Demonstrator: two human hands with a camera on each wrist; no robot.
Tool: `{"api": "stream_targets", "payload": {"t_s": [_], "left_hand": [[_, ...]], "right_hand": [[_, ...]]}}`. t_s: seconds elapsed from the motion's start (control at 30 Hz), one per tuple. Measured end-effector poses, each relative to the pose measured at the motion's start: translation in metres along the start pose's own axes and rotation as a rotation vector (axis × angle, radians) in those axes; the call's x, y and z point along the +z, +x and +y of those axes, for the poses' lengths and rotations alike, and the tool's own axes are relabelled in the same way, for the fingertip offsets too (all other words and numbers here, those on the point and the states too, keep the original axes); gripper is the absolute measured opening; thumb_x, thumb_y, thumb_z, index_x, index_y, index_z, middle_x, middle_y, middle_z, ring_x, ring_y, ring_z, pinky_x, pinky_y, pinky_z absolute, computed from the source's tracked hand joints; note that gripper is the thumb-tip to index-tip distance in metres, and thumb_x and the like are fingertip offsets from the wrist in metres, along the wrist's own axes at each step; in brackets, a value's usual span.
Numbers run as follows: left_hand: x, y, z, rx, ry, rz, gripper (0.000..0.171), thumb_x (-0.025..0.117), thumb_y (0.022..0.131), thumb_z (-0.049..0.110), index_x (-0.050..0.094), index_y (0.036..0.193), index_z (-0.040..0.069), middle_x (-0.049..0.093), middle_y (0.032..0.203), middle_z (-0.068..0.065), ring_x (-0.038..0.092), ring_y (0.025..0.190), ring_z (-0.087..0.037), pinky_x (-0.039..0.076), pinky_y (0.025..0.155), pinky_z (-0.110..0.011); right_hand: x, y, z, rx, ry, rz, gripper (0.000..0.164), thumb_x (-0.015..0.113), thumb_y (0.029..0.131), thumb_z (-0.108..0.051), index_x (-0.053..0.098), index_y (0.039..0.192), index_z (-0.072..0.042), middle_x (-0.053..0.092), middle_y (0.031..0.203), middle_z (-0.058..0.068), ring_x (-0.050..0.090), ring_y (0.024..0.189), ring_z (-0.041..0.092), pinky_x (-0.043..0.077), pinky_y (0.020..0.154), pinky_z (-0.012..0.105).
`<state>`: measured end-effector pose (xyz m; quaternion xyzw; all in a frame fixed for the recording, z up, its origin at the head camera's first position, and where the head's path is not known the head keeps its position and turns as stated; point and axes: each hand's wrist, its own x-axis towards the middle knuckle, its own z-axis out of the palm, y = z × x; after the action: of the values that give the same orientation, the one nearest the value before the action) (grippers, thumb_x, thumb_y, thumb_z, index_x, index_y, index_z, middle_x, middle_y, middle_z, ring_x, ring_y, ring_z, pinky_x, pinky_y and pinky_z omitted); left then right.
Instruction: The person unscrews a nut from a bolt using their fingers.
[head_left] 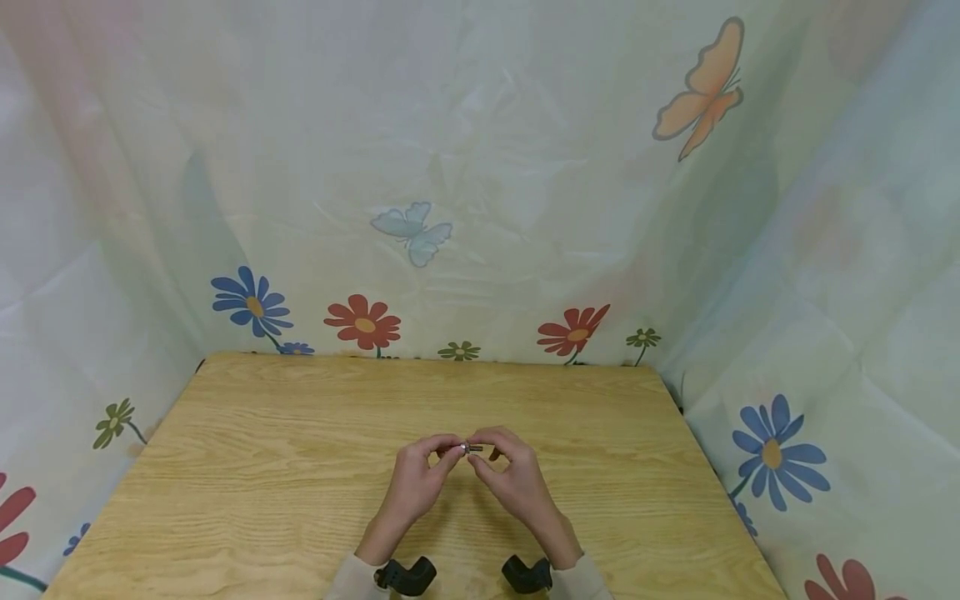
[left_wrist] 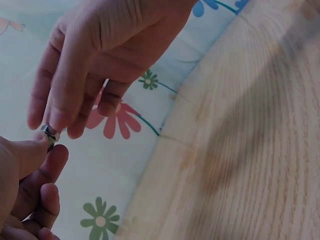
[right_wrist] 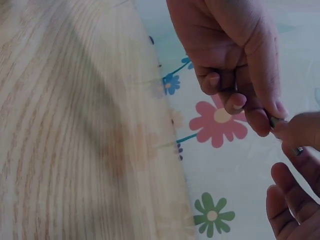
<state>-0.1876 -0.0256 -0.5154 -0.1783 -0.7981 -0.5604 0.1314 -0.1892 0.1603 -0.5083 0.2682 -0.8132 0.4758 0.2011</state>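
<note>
Thumb and fingertips of my left hand (head_left: 418,481) pinch one end of a small silvery bolt (head_left: 475,449), low over the table. My right hand (head_left: 522,485) holds it from the other side, fingertips around its middle, and the thin shank points right. In the left wrist view, a shiny six-sided part of the bolt (left_wrist: 50,133) shows between the two hands' fingertips. Fingers cover most of the bolt in the right wrist view, where a metal bit of it (right_wrist: 298,150) peeks out by the right fingers. Whether a separate nut sits on it I cannot tell.
A wood-grain table (head_left: 300,417) lies under both hands. Behind and at both sides hangs a pale curtain (head_left: 487,167) printed with flowers and butterflies. Black wrist-camera mounts (head_left: 408,575) sit at the cuffs, just above the table's near part.
</note>
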Motion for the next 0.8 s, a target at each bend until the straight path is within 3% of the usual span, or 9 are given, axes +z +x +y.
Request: {"api": "stream_targets", "payload": {"t_s": [0.13,0.37,0.6,0.8], "left_hand": [[-0.0023,0.0012,0.0035,-0.02,-0.017,0.019,0.011,0.073,0.097,0.021,0.079,0.104,0.017,0.075,0.092,0.006,0.061,0.082,-0.009,0.052,0.071,-0.028],[-0.004,0.0007,0.0058,-0.009,-0.037,0.026,0.01,0.073,0.096,0.02,0.079,0.104,0.019,0.076,0.094,0.007,0.062,0.084,-0.008,0.051,0.068,-0.026],[-0.003,-0.0011,0.004,0.003,-0.054,0.045,0.012,0.074,0.095,0.018,0.08,0.105,0.016,0.077,0.094,0.004,0.064,0.084,-0.009,0.052,0.068,-0.024],[-0.0033,-0.0012,0.0022,-0.012,-0.048,0.054,0.012,0.076,0.093,0.018,0.08,0.103,0.015,0.077,0.092,0.004,0.063,0.083,-0.009,0.052,0.067,-0.023]], "right_hand": [[-0.0016,0.0004,-0.0026,0.046,0.012,0.015,0.025,0.073,0.096,-0.008,0.071,0.12,-0.015,0.073,0.114,0.007,0.069,0.099,0.021,0.059,0.074,0.036],[-0.0003,0.0002,-0.0052,0.235,0.029,0.035,0.011,0.068,0.102,-0.021,0.078,0.107,-0.02,0.077,0.103,-0.006,0.068,0.09,0.008,0.056,0.076,0.029],[0.0006,0.0007,-0.0063,0.257,0.042,-0.008,0.011,0.069,0.101,-0.023,0.079,0.102,-0.022,0.079,0.095,0.0,0.071,0.082,0.013,0.057,0.075,0.028],[-0.0005,0.0016,-0.0061,0.294,0.077,-0.04,0.009,0.072,0.099,-0.024,0.079,0.103,-0.022,0.078,0.101,-0.007,0.071,0.089,0.012,0.058,0.078,0.027]]}}
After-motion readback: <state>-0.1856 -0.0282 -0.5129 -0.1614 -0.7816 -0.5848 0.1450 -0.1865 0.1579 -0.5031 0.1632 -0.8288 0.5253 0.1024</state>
